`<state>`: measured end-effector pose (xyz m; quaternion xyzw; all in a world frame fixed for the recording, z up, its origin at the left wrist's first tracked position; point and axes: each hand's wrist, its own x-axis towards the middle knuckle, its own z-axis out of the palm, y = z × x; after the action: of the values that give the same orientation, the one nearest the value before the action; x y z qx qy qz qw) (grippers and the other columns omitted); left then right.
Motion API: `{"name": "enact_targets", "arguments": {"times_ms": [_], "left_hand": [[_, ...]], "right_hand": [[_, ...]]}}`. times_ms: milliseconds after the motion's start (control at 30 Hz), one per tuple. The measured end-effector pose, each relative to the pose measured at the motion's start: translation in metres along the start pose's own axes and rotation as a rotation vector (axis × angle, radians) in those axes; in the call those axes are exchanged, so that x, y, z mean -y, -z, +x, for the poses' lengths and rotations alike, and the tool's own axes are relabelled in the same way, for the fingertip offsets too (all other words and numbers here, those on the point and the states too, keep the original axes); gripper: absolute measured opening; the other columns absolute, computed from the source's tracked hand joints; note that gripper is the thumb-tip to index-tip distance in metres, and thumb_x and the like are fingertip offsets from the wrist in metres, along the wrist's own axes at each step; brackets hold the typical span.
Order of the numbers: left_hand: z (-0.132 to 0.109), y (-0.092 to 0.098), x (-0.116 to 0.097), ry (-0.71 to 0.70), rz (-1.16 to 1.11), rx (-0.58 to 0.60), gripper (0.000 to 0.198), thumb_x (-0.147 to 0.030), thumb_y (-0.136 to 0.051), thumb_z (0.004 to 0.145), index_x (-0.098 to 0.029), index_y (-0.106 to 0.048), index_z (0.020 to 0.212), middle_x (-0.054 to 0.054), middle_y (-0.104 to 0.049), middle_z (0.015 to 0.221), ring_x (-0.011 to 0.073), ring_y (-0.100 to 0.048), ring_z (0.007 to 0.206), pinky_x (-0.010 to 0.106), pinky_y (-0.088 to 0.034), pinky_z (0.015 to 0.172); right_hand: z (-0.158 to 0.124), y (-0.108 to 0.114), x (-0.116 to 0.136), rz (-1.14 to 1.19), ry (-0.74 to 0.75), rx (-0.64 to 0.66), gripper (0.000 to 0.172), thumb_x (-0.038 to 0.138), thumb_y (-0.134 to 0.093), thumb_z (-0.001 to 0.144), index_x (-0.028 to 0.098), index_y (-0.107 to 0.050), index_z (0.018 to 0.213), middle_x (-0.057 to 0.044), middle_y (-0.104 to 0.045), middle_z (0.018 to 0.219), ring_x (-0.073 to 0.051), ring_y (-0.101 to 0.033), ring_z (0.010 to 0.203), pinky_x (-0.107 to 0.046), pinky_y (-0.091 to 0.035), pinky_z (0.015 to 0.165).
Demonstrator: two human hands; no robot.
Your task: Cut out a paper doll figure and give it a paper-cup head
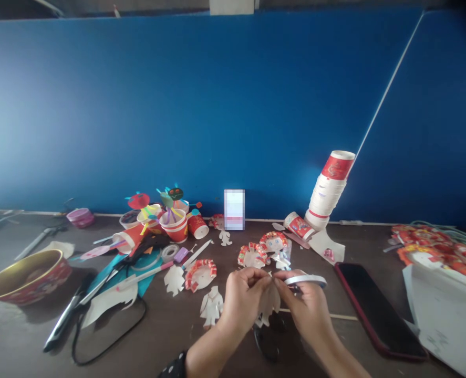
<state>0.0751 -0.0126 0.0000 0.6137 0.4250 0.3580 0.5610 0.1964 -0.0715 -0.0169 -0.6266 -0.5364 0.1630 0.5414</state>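
My left hand and my right hand meet above the brown table near its front edge. Both are closed in a pinch on a small white paper cut-out held between them. A white ring of tape sits on the fingers of my right hand. Just beyond my hands lie paper figures with red-and-white frilled hair, and another one is to the left. A plain white paper figure lies left of my left wrist.
A leaning stack of red-and-white paper cups stands at the back right, with a fallen cup beside it. A dark phone lies right of my hands. Decorated cups, a tape roll, pens and a red-gold bowl crowd the left. A blue partition backs the table.
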Motion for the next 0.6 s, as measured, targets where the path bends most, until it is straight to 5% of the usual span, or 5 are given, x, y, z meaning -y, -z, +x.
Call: {"name": "enact_targets", "arguments": {"times_ms": [400, 600], "left_hand": [[-0.0039, -0.0032, -0.0007, -0.107, 0.111, -0.051, 0.018, -0.025, -0.048, 0.073, -0.016, -0.052, 0.058, -0.002, -0.054, 0.05, 0.0102, -0.048, 0.048, 0.019, -0.034, 0.046], [-0.0023, 0.0029, -0.0003, -0.177, 0.204, 0.025, 0.013, -0.023, -0.051, 0.072, -0.015, -0.06, 0.067, 0.0, -0.06, 0.058, 0.012, -0.052, 0.056, 0.02, -0.037, 0.053]], "right_hand": [[0.0008, 0.0006, -0.0018, -0.135, 0.057, 0.042, 0.018, 0.032, -0.053, 0.08, 0.019, -0.064, 0.086, -0.006, -0.068, 0.078, -0.024, -0.061, 0.071, -0.03, -0.046, 0.064], [0.0045, 0.0053, 0.0027, -0.227, 0.115, 0.131, 0.02, 0.028, -0.046, 0.084, 0.018, -0.06, 0.075, -0.006, -0.064, 0.074, -0.021, -0.058, 0.07, -0.028, -0.043, 0.063]]}}
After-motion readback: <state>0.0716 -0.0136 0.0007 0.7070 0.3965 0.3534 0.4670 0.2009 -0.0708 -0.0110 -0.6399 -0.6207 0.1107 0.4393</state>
